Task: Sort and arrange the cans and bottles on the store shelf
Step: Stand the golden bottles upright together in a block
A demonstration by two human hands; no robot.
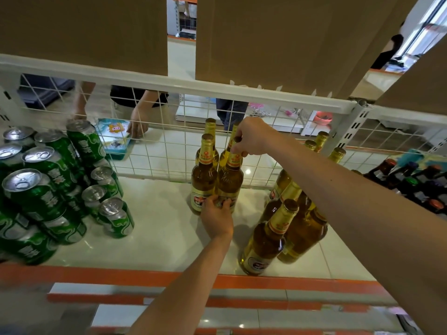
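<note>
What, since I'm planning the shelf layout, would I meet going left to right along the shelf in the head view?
First green cans → golden bottles held by the left hand and right hand → second cluster of golden bottles → dark bottles at the right edge.

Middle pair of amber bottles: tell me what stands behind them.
Two more: the rear left bottle shows neck and cap, the rear right bottle only a strip of neck beside the right hand. Their bodies are covered. Beyond is the wire grid.
</note>
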